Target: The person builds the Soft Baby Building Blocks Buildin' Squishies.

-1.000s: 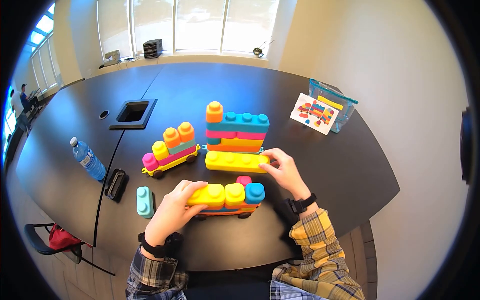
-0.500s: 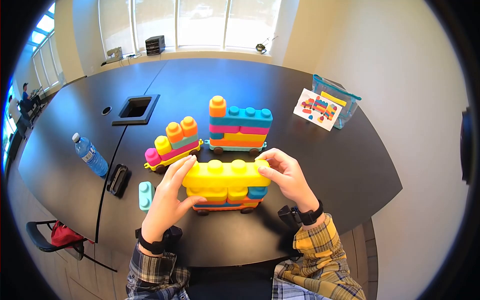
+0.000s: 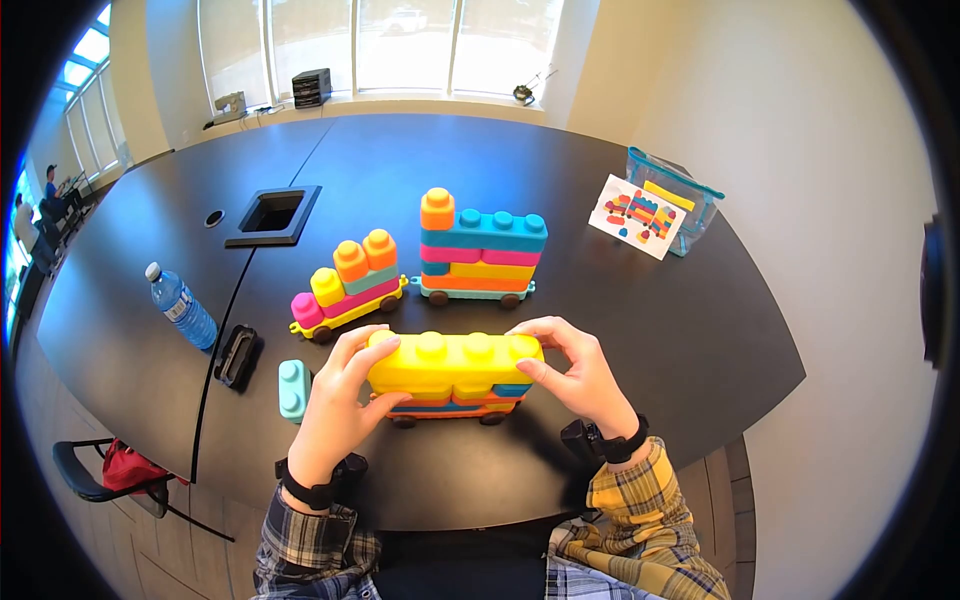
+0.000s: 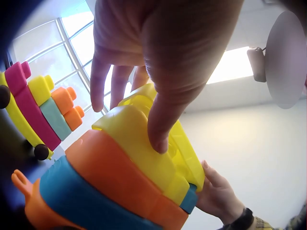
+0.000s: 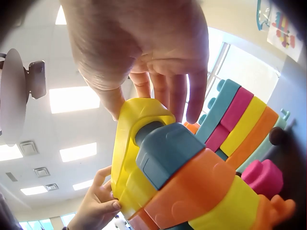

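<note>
A long yellow brick [image 3: 455, 362] lies across the top of the near wagon [image 3: 450, 410]. In the right wrist view, the long brick [image 5: 125, 139] is tilted over the blue brick's [image 5: 168, 151] stud. My right hand [image 3: 580, 372] pinches its right end between thumb and fingers. My left hand [image 3: 338, 410] grips the left end, fingers at the long brick and thumb against the yellow brick [image 4: 139, 139] below. Behind stand a tall wagon [image 3: 480, 255] topped by an orange brick and a smaller stepped wagon [image 3: 350, 290].
Left of my left hand is a light teal brick [image 3: 294, 390]. Farther left are a black case [image 3: 237, 358] and a water bottle [image 3: 183, 308]. A picture card [image 3: 636, 217] leans on a clear pouch [image 3: 690, 195] at the back right. A pink brick [image 5: 263, 178] lies beside the near wagon.
The long yellow brick has come from beside the tall wagon toward me and down onto the near wagon. My left hand has moved its fingers up to that brick's left end.
</note>
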`<control>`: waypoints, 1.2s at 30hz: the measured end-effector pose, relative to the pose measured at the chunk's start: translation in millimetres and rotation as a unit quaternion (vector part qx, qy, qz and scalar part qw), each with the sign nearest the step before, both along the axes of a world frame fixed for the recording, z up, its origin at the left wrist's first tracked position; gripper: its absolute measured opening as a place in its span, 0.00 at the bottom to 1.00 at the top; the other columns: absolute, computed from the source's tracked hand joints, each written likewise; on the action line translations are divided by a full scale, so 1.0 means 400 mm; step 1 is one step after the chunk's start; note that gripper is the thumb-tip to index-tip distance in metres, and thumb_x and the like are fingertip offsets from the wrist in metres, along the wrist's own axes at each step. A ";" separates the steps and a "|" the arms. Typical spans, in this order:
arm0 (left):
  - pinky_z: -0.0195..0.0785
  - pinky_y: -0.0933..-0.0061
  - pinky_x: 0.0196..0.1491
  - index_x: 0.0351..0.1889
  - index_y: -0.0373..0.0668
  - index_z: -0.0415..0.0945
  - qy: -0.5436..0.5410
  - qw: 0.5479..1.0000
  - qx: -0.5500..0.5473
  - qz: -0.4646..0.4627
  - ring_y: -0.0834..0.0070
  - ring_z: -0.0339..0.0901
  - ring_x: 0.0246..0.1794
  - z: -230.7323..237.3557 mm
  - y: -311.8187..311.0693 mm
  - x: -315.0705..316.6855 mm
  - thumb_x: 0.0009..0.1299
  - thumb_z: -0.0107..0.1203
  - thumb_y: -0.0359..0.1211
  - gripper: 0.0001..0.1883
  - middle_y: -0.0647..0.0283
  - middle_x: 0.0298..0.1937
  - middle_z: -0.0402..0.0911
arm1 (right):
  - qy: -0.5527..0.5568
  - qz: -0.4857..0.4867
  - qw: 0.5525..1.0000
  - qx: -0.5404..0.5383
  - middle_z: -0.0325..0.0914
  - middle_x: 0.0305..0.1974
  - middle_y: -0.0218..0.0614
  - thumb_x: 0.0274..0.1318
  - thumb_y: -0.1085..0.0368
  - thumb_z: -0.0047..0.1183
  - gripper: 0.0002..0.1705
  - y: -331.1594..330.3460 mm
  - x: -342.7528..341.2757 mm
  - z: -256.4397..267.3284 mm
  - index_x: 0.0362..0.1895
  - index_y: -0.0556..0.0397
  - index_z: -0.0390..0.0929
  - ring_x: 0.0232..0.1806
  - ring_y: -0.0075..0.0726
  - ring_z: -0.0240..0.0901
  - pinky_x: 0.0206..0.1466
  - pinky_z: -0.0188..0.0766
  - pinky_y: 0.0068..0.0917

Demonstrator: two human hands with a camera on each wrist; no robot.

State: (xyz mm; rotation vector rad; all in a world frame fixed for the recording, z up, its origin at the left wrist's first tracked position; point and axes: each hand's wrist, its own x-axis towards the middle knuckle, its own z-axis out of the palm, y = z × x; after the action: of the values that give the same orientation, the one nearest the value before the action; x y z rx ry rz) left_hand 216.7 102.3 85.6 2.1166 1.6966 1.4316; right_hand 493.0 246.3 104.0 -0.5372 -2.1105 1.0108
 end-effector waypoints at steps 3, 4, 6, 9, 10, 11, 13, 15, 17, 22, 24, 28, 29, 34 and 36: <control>0.79 0.59 0.57 0.64 0.47 0.75 0.006 1.000 0.014 0.007 0.50 0.80 0.61 -0.001 -0.002 0.005 0.57 0.77 0.24 0.36 0.52 0.65 0.77 | 0.002 -0.002 1.000 0.018 0.85 0.53 0.38 0.66 0.65 0.64 0.17 -0.006 0.001 -0.004 0.56 0.56 0.80 0.55 0.34 0.82 0.63 0.77 0.33; 0.79 0.59 0.57 0.64 0.47 0.75 0.006 1.000 0.015 0.007 0.50 0.80 0.61 -0.003 -0.002 0.005 0.57 0.77 0.24 0.36 0.52 0.65 0.77 | 0.002 -0.001 1.000 0.028 0.85 0.53 0.39 0.66 0.65 0.65 0.17 -0.007 0.002 -0.007 0.56 0.56 0.79 0.56 0.35 0.82 0.63 0.77 0.34; 0.80 0.60 0.57 0.64 0.47 0.76 0.010 1.000 0.020 0.006 0.50 0.80 0.62 -0.009 -0.003 0.003 0.57 0.76 0.24 0.35 0.52 0.66 0.77 | 0.013 0.004 1.000 0.027 0.85 0.53 0.39 0.66 0.65 0.65 0.17 -0.004 0.002 -0.025 0.56 0.56 0.79 0.56 0.36 0.82 0.63 0.77 0.34; 0.79 0.59 0.58 0.62 0.47 0.77 0.012 0.999 0.029 0.007 0.50 0.80 0.62 -0.014 -0.003 0.003 0.57 0.76 0.23 0.34 0.51 0.67 0.76 | 0.025 0.008 0.999 0.024 0.84 0.54 0.40 0.65 0.66 0.65 0.17 0.001 0.001 -0.048 0.56 0.55 0.79 0.56 0.36 0.82 0.63 0.76 0.34; 0.79 0.59 0.58 0.62 0.47 0.77 0.011 1.000 0.029 0.007 0.50 0.80 0.62 -0.017 -0.005 0.005 0.57 0.76 0.23 0.34 0.51 0.67 0.76 | 0.026 0.006 0.999 0.022 0.84 0.54 0.40 0.65 0.66 0.65 0.18 0.002 0.002 -0.052 0.56 0.55 0.78 0.56 0.36 0.81 0.64 0.76 0.33; 0.79 0.60 0.58 0.62 0.47 0.78 0.003 1.000 0.030 0.008 0.50 0.80 0.63 -0.019 -0.005 0.007 0.57 0.76 0.23 0.33 0.51 0.67 0.76 | 0.025 0.005 0.999 0.022 0.84 0.54 0.40 0.65 0.66 0.65 0.18 0.002 0.002 -0.053 0.56 0.55 0.78 0.56 0.36 0.81 0.64 0.76 0.33; 0.79 0.60 0.59 0.61 0.47 0.78 -0.005 0.999 0.036 0.004 0.50 0.80 0.63 -0.025 -0.005 0.011 0.57 0.76 0.22 0.32 0.51 0.68 0.76 | 0.026 0.010 1.000 0.012 0.83 0.53 0.39 0.65 0.67 0.65 0.18 0.004 0.003 -0.052 0.56 0.55 0.78 0.55 0.36 0.81 0.63 0.75 0.33; 0.72 0.57 0.67 0.61 0.46 0.77 -0.009 1.000 0.025 0.003 0.50 0.77 0.65 -0.030 -0.006 0.005 0.54 0.77 0.22 0.35 0.49 0.67 0.76 | 0.025 0.006 1.000 0.013 0.83 0.53 0.39 0.64 0.67 0.65 0.18 0.001 0.000 -0.053 0.56 0.55 0.78 0.55 0.35 0.80 0.63 0.75 0.33; 0.72 0.57 0.66 0.61 0.46 0.77 -0.013 1.000 0.017 -0.005 0.50 0.77 0.65 -0.024 -0.003 -0.001 0.55 0.76 0.22 0.34 0.49 0.67 0.76 | 0.025 0.002 1.000 0.013 0.82 0.52 0.39 0.64 0.67 0.65 0.19 0.000 0.000 -0.053 0.56 0.55 0.78 0.54 0.35 0.80 0.63 0.75 0.33; 0.72 0.59 0.66 0.59 0.43 0.77 -0.004 1.000 -0.009 -0.018 0.52 0.78 0.64 0.017 -0.007 -0.011 0.57 0.75 0.24 0.31 0.50 0.65 0.77 | -0.019 -0.010 1.000 0.017 0.83 0.53 0.39 0.64 0.66 0.65 0.18 -0.004 0.004 -0.029 0.56 0.55 0.79 0.55 0.37 0.81 0.63 0.75 0.34; 0.69 0.60 0.68 0.62 0.41 0.76 0.014 0.998 -0.058 -0.027 0.53 0.77 0.64 0.051 -0.007 -0.016 0.62 0.71 0.25 0.29 0.51 0.65 0.77 | -0.017 -0.003 0.997 0.071 0.83 0.52 0.41 0.63 0.65 0.65 0.20 0.001 -0.006 -0.007 0.58 0.54 0.79 0.54 0.41 0.82 0.61 0.76 0.35; 0.66 0.59 0.69 0.68 0.37 0.73 -0.055 0.996 -0.068 -0.022 0.53 0.77 0.64 0.059 0.017 0.002 0.76 0.55 0.29 0.22 0.50 0.64 0.78 | -0.003 0.028 0.993 0.115 0.84 0.54 0.44 0.64 0.64 0.64 0.22 -0.024 -0.031 0.047 0.62 0.53 0.80 0.56 0.51 0.82 0.62 0.77 0.40; 0.66 0.59 0.69 0.68 0.37 0.73 -0.054 0.996 -0.068 -0.022 0.53 0.77 0.64 0.061 0.018 -0.001 0.76 0.55 0.29 0.22 0.50 0.64 0.78 | -0.002 0.029 0.993 0.116 0.84 0.54 0.44 0.64 0.64 0.64 0.22 -0.022 -0.035 0.044 0.62 0.53 0.80 0.56 0.51 0.82 0.62 0.77 0.40; 0.69 0.63 0.65 0.66 0.37 0.75 -0.058 0.989 -0.121 -0.055 0.56 0.79 0.60 0.055 0.031 -0.006 0.81 0.49 0.32 0.18 0.52 0.58 0.82 | -0.033 0.048 0.991 0.118 0.84 0.55 0.43 0.66 0.66 0.61 0.20 -0.011 -0.044 0.022 0.61 0.50 0.84 0.56 0.51 0.82 0.61 0.77 0.41; 0.70 0.64 0.63 0.65 0.37 0.76 -0.055 0.990 -0.122 -0.052 0.57 0.80 0.59 0.056 0.032 -0.006 0.81 0.50 0.32 0.17 0.53 0.57 0.83 | -0.035 0.041 0.989 0.139 0.84 0.55 0.42 0.66 0.66 0.61 0.20 -0.010 -0.045 0.014 0.61 0.50 0.83 0.56 0.50 0.82 0.61 0.76 0.42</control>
State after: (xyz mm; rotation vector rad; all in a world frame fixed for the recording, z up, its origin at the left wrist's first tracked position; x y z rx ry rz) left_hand 214.4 115.2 107.8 1.9278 1.6039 1.2190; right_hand 475.0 242.4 109.4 -0.3545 -2.3039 0.7323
